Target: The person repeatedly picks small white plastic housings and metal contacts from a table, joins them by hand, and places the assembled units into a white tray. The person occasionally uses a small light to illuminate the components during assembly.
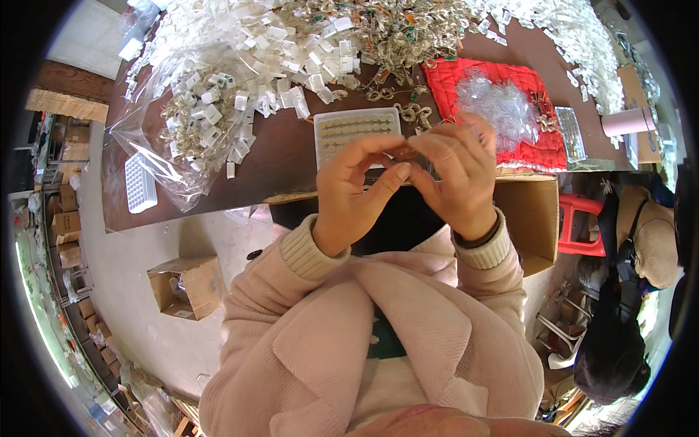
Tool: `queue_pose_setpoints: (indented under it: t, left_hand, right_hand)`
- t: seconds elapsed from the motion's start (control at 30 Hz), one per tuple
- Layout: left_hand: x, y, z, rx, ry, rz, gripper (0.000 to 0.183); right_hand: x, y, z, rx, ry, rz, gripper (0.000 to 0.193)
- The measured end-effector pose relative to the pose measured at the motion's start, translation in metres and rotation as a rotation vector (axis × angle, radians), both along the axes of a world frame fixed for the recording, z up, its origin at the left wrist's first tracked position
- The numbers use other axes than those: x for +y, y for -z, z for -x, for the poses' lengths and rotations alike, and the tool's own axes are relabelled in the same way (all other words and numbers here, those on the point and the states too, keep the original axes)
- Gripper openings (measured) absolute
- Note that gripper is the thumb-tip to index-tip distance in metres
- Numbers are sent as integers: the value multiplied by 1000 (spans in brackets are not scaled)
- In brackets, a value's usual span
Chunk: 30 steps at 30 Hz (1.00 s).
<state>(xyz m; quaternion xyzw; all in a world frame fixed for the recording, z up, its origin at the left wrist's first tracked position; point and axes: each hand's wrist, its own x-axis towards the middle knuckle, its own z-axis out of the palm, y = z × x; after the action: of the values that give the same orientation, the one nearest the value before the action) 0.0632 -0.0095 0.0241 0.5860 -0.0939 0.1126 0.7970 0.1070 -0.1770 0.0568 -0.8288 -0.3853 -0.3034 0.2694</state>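
Note:
My left hand (357, 191) and my right hand (460, 175) meet at the fingertips above the table's near edge. Both are closed in a pinch; whatever lies between the fingers is too small and covered to make out. Just beyond the left hand is a white tray (317, 143) with rows of small round, pale discs. Behind the right hand spreads a red quilted cloth (542, 154) bearing a heap of clear plastic pieces (495, 105). A few pale ring-shaped parts (415, 114) lie between tray and cloth.
Piles of small white plastic pieces (280, 54) and tangled ring-shaped parts (400, 36) cover the far table. A clear plastic bag (156, 178) and white gridded trays (138, 183) lie at left. An open cardboard box (528, 218) stands beneath the edge, near a red stool (581, 224).

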Motion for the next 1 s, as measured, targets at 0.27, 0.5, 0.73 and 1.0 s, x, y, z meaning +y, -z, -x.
queue_pose_setpoints:
  t: [0.27, 0.5, 0.73, 1.0]
  left_hand:
    - [36, 14, 24, 276, 108, 143, 16]
    - [91, 6, -20, -80, -325, -932, 24]
    - [118, 17, -71, -166, -292, -1673, 16]
    - [106, -9, -56, -422, -585, -1159, 4]
  right_hand:
    - [24, 33, 26, 300, -204, -255, 34]
    - [34, 41, 31, 422, -97, -348, 24]
    - [31, 40, 31, 434, -111, -355, 22]
    - [28, 34, 34, 661, -143, -588, 18]
